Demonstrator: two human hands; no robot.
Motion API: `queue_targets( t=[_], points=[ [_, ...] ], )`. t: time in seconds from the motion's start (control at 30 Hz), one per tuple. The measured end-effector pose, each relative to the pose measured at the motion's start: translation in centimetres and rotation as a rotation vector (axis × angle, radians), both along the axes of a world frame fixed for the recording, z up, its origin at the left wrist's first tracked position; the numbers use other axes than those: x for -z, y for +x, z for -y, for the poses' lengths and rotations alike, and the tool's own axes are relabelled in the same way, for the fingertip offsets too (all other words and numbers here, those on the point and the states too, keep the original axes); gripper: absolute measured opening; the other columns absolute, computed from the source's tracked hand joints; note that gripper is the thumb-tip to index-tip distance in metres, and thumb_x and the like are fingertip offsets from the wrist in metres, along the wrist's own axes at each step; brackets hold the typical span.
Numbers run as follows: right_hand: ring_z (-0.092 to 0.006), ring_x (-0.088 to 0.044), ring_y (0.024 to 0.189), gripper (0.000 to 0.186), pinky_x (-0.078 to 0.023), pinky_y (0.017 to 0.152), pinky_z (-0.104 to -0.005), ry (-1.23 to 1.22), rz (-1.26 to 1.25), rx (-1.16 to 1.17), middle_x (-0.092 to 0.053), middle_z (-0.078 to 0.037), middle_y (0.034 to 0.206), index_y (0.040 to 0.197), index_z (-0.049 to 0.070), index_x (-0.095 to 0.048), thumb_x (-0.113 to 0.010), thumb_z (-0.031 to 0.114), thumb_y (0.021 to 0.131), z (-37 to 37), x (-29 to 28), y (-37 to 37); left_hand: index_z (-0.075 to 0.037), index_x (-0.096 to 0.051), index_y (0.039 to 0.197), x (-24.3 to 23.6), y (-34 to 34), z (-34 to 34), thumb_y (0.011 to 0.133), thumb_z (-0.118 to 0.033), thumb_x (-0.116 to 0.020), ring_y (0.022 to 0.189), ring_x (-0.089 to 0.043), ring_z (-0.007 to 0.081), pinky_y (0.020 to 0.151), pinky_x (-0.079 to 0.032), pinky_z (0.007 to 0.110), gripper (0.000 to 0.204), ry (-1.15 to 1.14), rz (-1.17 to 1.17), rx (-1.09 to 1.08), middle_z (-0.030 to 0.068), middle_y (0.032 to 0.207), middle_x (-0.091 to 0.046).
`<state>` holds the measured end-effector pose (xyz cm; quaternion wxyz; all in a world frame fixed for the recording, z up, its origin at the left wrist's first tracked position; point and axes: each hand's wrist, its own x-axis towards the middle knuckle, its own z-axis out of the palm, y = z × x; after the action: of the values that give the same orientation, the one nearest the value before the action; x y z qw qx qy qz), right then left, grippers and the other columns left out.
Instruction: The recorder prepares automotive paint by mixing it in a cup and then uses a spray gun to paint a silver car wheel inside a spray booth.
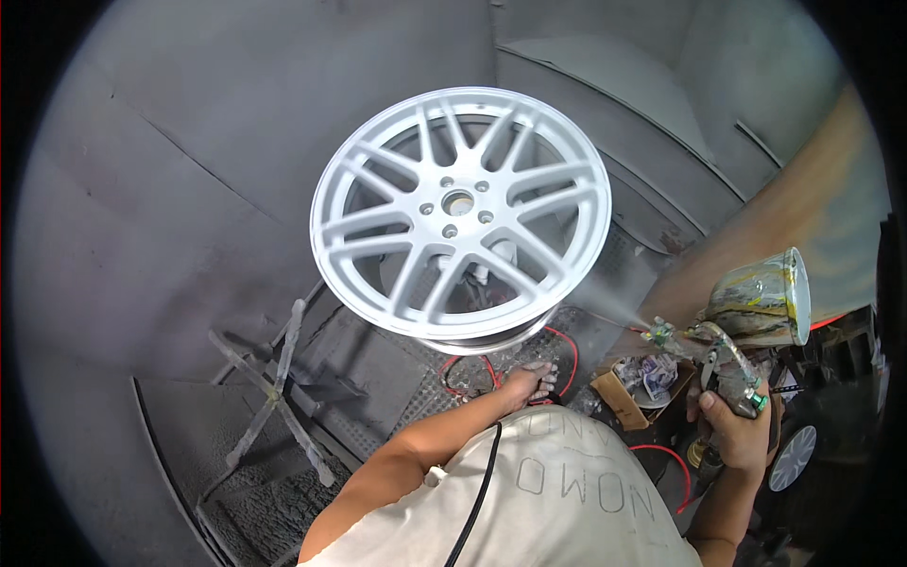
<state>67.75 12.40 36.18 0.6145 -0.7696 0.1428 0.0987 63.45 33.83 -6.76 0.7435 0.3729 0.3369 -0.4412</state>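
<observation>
In my right hand (737, 430) is a paint-spattered spray gun (723, 364), its handle gripped. A metal paint cup (759, 300) streaked with yellow and grey sits tilted on the gun. From its nozzle a pale mist spreads left toward a white multi-spoke car wheel rim (461, 257), which is held up face-on in front of me; its support is mostly hidden beneath. My left hand (531, 384), its fingers whitened and curled closed, rests close to my body below the rim. A red hose (573, 364) loops right beside it; whether the fingers hold the hose cannot be made out.
Grey, dusty walls (236, 85) enclose the space. At lower left stands a coated cross-shaped stand (274, 397). A cardboard box (624, 402) of crumpled waste lies on the floor beyond my right arm. Farther right is another wheel-like disc (792, 458).
</observation>
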Motion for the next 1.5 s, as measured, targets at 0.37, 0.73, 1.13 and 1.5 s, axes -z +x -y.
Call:
queue_targets(
  t=[0.37,0.73,1.13,1.5],
  points=[
    [-0.0119,-0.063,0.061,0.048,-0.045,0.045,-0.0217,0.163,-0.101,-0.055,-0.069,-0.008,0.082,0.117,-0.008,-0.064,-0.081,0.019,0.080,2.3,-0.7,-1.6,-0.016,-0.066,0.110,2.9,-0.8,-3.1,0.099,-0.024,-0.068,0.093,-0.065,0.0133,0.080,-0.052,0.028,0.015,0.026,-0.105,-0.591,-0.0032,0.107,-0.070],
    [-0.0125,-0.065,0.076,0.052,-0.045,0.047,-0.0205,-0.103,0.024,0.055,-0.067,-0.010,0.096,0.125,-0.006,-0.058,-0.077,0.025,0.087,5.2,-0.3,-5.4,-0.016,-0.067,0.115,1.2,-3.2,-2.8,0.100,-0.022,-0.065,0.100,-0.063,0.0105,0.087,-0.049,0.027,0.016,-0.032,-0.055,-0.552,-0.0058,0.112,-0.071],
    [-0.0140,-0.065,0.063,0.055,-0.044,0.048,-0.0232,0.172,-0.128,-0.022,-0.070,-0.010,0.082,0.124,-0.007,-0.062,-0.081,0.017,0.079,5.6,-1.1,-6.8,-0.020,-0.064,0.122,0.6,-2.6,-1.9,0.100,-0.023,-0.064,0.104,-0.060,0.0109,0.088,-0.046,0.030,0.021,-0.045,-0.033,-0.583,-0.0084,0.122,-0.068],
    [-0.0142,-0.065,0.077,0.049,-0.051,0.072,-0.0272,0.245,-0.246,-0.480,-0.070,-0.009,0.087,0.119,-0.009,-0.067,-0.081,0.014,0.078,1.9,-6.6,-0.9,-0.019,-0.065,0.106,-1.3,-2.7,0.1,0.097,-0.019,-0.068,0.082,-0.065,0.0114,0.065,-0.052,0.028,0.010,-0.010,-0.078,-0.629,-0.0023,0.092,-0.068]
  ],
)
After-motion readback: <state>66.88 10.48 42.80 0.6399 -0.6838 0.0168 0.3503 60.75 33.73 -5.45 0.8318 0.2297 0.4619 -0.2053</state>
